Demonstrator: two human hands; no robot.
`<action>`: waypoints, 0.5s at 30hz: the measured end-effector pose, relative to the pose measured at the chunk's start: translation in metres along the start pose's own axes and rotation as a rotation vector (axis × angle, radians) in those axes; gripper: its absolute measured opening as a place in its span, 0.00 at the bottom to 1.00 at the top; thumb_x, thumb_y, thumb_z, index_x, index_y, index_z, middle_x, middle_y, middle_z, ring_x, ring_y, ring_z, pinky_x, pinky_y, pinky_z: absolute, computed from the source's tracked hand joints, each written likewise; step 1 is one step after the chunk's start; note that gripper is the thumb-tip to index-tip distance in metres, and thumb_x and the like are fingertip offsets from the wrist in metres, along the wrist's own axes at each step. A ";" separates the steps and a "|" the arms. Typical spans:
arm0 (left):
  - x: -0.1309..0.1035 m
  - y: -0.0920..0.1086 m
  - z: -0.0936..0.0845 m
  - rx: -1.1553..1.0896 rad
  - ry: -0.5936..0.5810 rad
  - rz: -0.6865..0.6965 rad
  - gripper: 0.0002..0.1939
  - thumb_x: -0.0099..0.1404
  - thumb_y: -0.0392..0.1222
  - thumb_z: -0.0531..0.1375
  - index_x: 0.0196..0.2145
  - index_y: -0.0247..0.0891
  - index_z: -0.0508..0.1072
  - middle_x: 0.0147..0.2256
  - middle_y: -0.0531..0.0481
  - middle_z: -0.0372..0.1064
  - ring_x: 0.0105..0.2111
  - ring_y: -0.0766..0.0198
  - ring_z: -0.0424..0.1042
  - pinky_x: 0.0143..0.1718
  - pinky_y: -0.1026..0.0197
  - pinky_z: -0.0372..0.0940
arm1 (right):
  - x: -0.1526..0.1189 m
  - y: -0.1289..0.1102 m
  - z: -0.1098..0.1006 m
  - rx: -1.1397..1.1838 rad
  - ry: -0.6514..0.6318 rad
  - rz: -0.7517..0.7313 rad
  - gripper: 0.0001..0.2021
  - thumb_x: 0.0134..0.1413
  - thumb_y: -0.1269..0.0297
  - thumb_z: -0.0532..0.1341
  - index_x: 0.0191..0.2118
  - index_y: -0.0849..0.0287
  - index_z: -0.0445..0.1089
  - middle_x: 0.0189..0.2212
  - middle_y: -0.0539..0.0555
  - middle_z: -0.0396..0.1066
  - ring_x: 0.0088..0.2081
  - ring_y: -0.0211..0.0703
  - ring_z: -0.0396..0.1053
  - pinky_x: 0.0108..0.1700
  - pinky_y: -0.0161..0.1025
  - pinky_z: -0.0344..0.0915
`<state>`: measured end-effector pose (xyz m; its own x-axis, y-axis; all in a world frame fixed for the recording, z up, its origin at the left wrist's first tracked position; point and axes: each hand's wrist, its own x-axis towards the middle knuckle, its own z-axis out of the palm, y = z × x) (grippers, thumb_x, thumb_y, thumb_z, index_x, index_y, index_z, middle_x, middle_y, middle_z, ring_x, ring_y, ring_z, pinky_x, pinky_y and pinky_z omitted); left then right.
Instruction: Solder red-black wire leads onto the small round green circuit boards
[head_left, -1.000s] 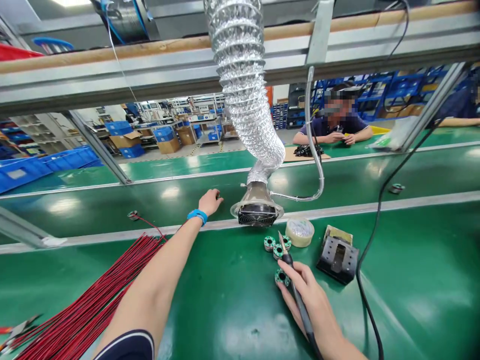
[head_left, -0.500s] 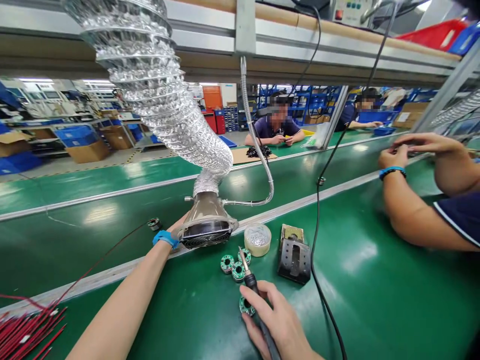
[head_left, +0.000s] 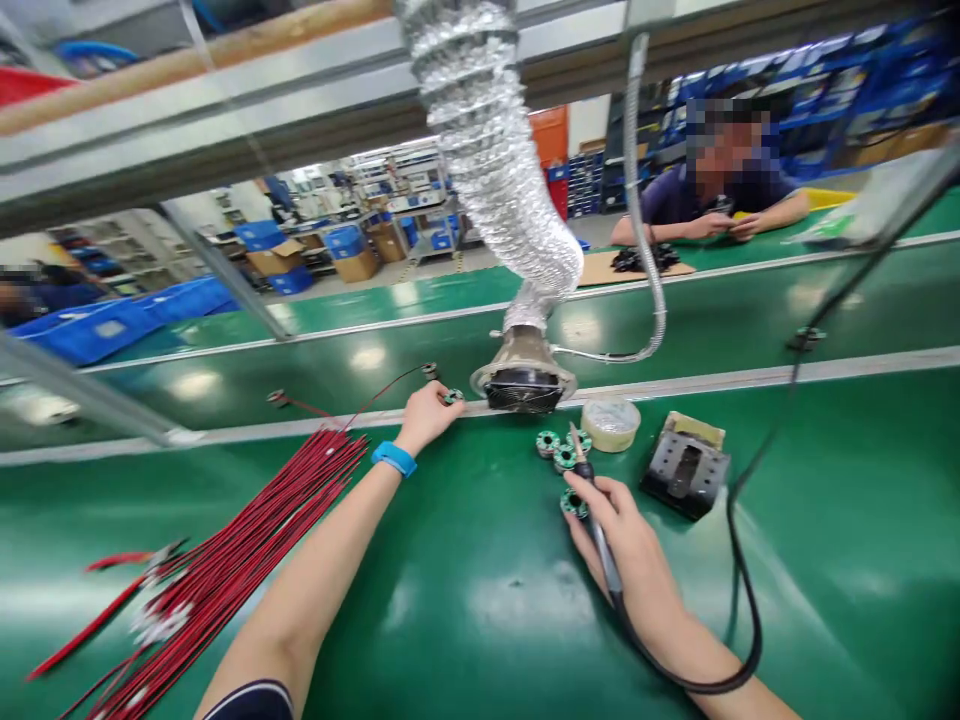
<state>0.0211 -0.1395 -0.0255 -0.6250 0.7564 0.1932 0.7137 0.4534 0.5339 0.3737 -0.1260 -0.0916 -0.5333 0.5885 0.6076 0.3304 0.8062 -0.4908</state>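
Green, glossy worktop [head_left: 480, 610] fills the foreground and runs out of view below. Nearest, we find our right hand [head_left: 637, 560] with fingers closed around a grey-and-black soldering iron [head_left: 604, 555] with a pointed metal tip; its black cable [head_left: 750, 600] crosses the wrist. A green-topped, ring-shaped part [head_left: 574, 503] sits at the same fingertips, partly covered; we cannot tell whether it is gripped or only touched. Three similar rings [head_left: 565, 459] cluster around the tip, one partly hidden by it.

Our left hand [head_left: 426, 415], above a blue wristband [head_left: 394, 458], pinches a small green-faced ring [head_left: 454, 397] at the pale metal rail [head_left: 675, 385]; the fingers mask part of it. Left of that arm lie the thin red wires [head_left: 255, 560], cut off at the lower edge, overlapping red-handled pliers [head_left: 159, 562].

We note bare worktop between the forearms and right of the cable. A clear tape roll [head_left: 611, 425] and a black perforated metal stand [head_left: 686, 467] border the rings' right side. Beyond, a black-grilled hood [head_left: 525, 385] hangs from a crinkled silver duct [head_left: 510, 170], cut off above. Across the line, a blurred person [head_left: 720, 190] handles something too small to identify.
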 end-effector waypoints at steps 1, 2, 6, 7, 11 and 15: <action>-0.026 0.001 -0.003 0.009 -0.014 0.001 0.12 0.59 0.48 0.64 0.35 0.38 0.73 0.30 0.48 0.75 0.31 0.58 0.72 0.34 0.61 0.61 | -0.001 0.000 0.000 0.002 0.004 0.001 0.22 0.72 0.66 0.57 0.67 0.52 0.64 0.51 0.58 0.68 0.41 0.45 0.77 0.42 0.41 0.74; -0.054 0.003 -0.004 0.010 -0.040 0.010 0.11 0.59 0.48 0.65 0.34 0.39 0.73 0.29 0.50 0.75 0.30 0.60 0.72 0.32 0.61 0.59 | -0.002 0.000 -0.001 0.000 0.008 0.002 0.22 0.72 0.64 0.57 0.68 0.51 0.64 0.51 0.58 0.68 0.41 0.44 0.76 0.42 0.41 0.74; -0.151 0.028 0.013 -0.024 -0.143 0.083 0.12 0.58 0.48 0.69 0.35 0.41 0.74 0.30 0.54 0.75 0.29 0.64 0.71 0.30 0.63 0.59 | -0.007 -0.004 -0.002 -0.007 0.007 -0.010 0.22 0.72 0.59 0.58 0.67 0.51 0.65 0.50 0.57 0.67 0.38 0.43 0.75 0.39 0.39 0.72; -0.167 0.035 0.018 -0.038 -0.164 0.123 0.12 0.59 0.48 0.69 0.36 0.41 0.75 0.32 0.54 0.76 0.30 0.64 0.71 0.31 0.63 0.59 | -0.009 -0.004 -0.003 -0.009 0.004 -0.018 0.22 0.72 0.58 0.58 0.67 0.51 0.65 0.50 0.57 0.67 0.39 0.44 0.75 0.39 0.39 0.72; -0.195 0.043 0.016 -0.047 -0.273 0.350 0.25 0.62 0.61 0.70 0.47 0.40 0.76 0.41 0.49 0.78 0.39 0.59 0.76 0.38 0.61 0.66 | -0.018 -0.004 -0.004 -0.055 0.055 -0.061 0.23 0.71 0.53 0.59 0.67 0.51 0.66 0.48 0.57 0.68 0.42 0.49 0.76 0.42 0.43 0.73; -0.188 -0.009 -0.031 0.304 -0.080 0.115 0.23 0.67 0.62 0.67 0.49 0.43 0.77 0.46 0.46 0.77 0.47 0.55 0.75 0.49 0.59 0.68 | -0.027 -0.009 -0.003 -0.069 0.080 -0.140 0.25 0.71 0.51 0.59 0.69 0.50 0.64 0.50 0.59 0.69 0.46 0.51 0.75 0.47 0.46 0.74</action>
<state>0.1227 -0.3002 -0.0407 -0.5171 0.8396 0.1664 0.8471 0.4742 0.2398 0.3879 -0.1493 -0.1019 -0.5148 0.4706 0.7166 0.3112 0.8814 -0.3553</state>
